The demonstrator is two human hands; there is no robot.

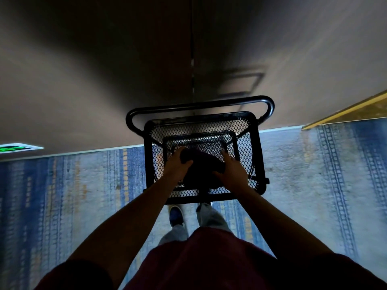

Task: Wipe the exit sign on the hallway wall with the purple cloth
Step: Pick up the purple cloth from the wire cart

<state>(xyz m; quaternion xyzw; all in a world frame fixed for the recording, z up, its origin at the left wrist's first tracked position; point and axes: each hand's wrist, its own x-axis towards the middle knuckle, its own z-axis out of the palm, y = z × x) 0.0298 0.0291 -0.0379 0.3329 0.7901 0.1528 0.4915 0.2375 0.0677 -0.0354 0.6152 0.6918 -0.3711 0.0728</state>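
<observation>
A dark purple cloth (200,166) lies bunched on the top mesh shelf of a black wire cart (254,155) right in front of me. My left hand (178,165) grips the cloth's left end, thumb over it. My right hand (232,170) rests on the cloth's right side with fingers spread. The exit sign (15,147), lit green with a pale frame, sits low on the wall at the far left edge, well away from both hands.
The cart's curved handle bar (199,106) touches the grey-brown wall (83,91). A blue patterned carpet (83,195) covers the floor. A yellow-edged frame (347,114) is at the right. My feet (177,214) stand just behind the cart.
</observation>
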